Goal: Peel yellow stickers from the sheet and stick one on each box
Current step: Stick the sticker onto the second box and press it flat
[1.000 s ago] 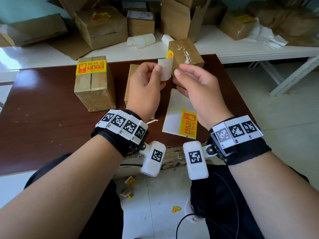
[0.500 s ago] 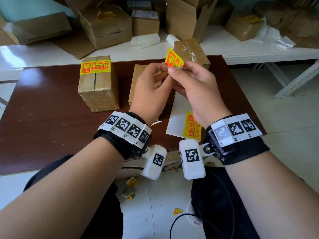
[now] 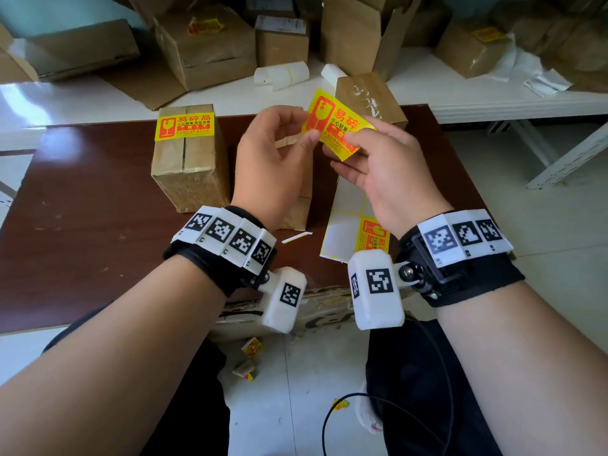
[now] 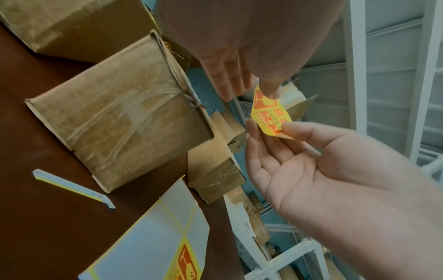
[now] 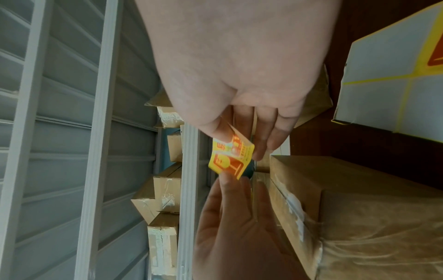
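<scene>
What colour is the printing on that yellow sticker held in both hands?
Red-orange print on the yellow sticker, pinched by left hand and right hand; clearest in the head view.

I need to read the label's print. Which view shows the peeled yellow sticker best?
The head view: the yellow sticker faces the camera, large, pinched between left hand and right hand. Both wrist views show it small, angled and partly covered by fingers.

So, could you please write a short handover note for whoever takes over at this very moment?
Both hands pinch one peeled sticker in the air: left hand at its left end, right hand at its right.
The sheet lies on the brown table with one sticker on it.
Done: the left box is stickered.
Left: the middle box and the far box show no sticker.
</scene>
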